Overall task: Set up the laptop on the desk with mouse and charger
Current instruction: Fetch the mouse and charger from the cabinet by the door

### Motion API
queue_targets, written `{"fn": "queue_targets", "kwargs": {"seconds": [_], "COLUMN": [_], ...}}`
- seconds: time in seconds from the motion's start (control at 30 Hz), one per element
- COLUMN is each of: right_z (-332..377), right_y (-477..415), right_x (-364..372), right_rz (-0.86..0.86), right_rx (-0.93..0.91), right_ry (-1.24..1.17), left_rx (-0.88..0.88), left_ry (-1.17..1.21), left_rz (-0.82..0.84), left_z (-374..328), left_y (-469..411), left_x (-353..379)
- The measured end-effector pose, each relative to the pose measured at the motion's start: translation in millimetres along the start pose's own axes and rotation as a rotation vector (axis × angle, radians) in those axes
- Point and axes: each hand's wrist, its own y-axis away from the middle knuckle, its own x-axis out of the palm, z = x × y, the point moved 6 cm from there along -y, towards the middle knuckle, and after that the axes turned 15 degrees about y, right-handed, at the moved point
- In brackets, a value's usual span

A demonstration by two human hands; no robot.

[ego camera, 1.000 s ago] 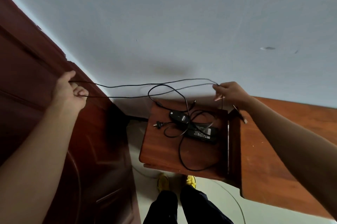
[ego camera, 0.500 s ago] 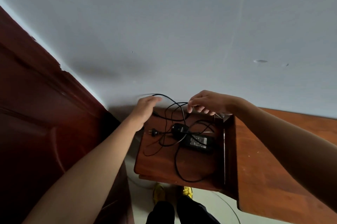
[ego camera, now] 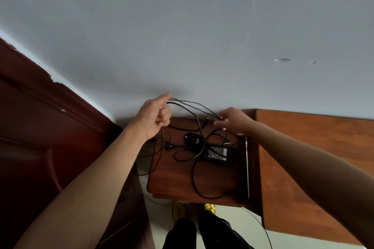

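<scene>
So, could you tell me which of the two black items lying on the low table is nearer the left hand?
The mouse, small and rounded; the boxy charger brick lies farther from the left hand.

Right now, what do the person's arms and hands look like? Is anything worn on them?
Both forearms are bare all the way to the picture's edge: no sleeves show. The left hand and the right hand wear no gloves. No watch, ring or bracelet is visible on either one.

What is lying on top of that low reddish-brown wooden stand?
On the low reddish-brown wooden stand lie a black charger brick, a black mouse, a black plug and tangled black cable. The hands hide the back edge.
</scene>
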Motion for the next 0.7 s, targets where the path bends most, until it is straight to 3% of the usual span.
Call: {"fn": "queue_targets", "kwargs": {"seconds": [0.07, 0.17, 0.3, 0.47, 0.57, 0.7], "right_z": [-4.9, -2.5, 19.8, 45.2, 51.0, 57.2], "right_y": [-1.1, -2.6, -7.9, -1.3, 3.1, 12.2], "right_x": [35.3, 63.3, 30.3, -47.6, -73.9, -81.4], "right_rz": [0.049, 0.099, -0.060, -0.272, -0.192, -0.031], "right_rx": [0.060, 0.069, -0.018, -0.059, -0.051, -0.013], "right_ry": [0.064, -0.055, -0.074, -0.162, -0.284, -0.656], "left_rx": [0.058, 0.138, 0.179, 0.184, 0.087, -0.020], "left_ry": [0.130, 0.188, 0.170, -0.033, -0.136, -0.146], "left_rz": [0.005, -0.053, -0.161, -0.284, -0.342, -0.283], "left_z": [-30.1, -67.8, -73.8, -32.9, -1.8, 35.0], "left_y": [5.5, 17.6, 30.1, 31.0, 26.5, 16.8], "left_x": [-5.3, -24.3, -57.1, -88.8, -92.1, -69.8]}}
